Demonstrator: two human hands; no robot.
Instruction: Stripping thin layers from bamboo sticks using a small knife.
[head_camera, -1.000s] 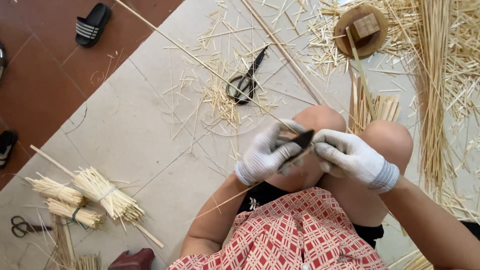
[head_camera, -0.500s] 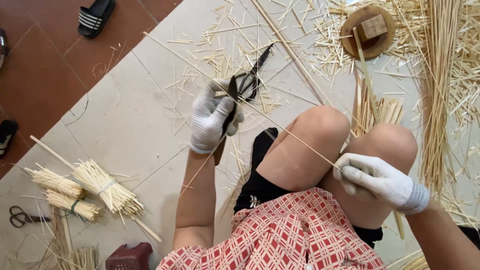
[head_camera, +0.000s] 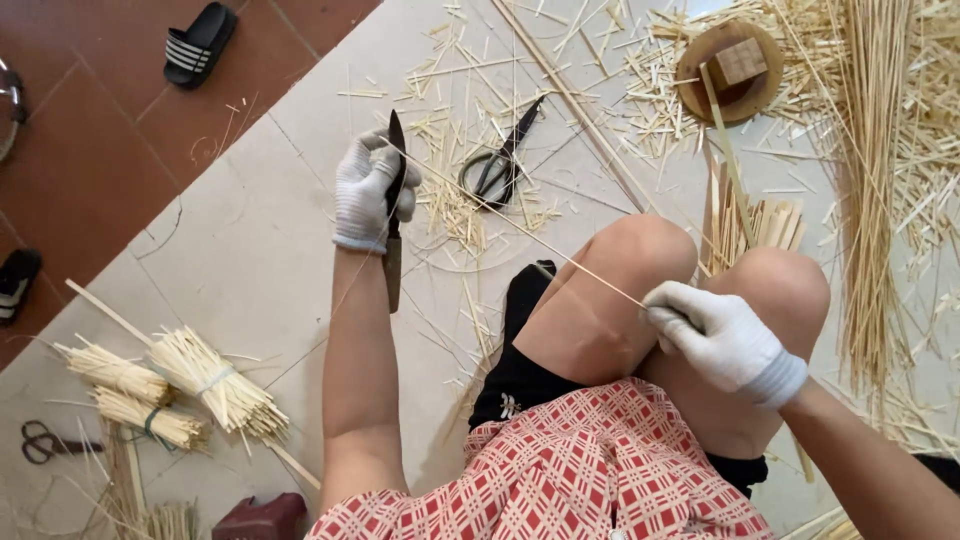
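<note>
Seen from the head: left hand (head_camera: 372, 190) in a white glove, closed around a knife (head_camera: 394, 215), blade up toward 12 o'clock, edge set against a thin bamboo strip (head_camera: 520, 228). Right hand (head_camera: 722, 335), gloved too, pinching the strip's near end over the knees, keeping it taut for the blade. Scissors (head_camera: 497, 160) on the floor (head_camera: 250, 250) toward 1 o'clock of the knife; tied stick bundles (head_camera: 180, 385) down at 8 o'clock.

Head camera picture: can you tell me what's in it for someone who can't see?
A seated person's gloved left hand holds a knife against a thin bamboo strip, while the gloved right hand pinches the strip's other end above the knees. Scissors, bamboo scraps and tied stick bundles lie on the floor.
</note>
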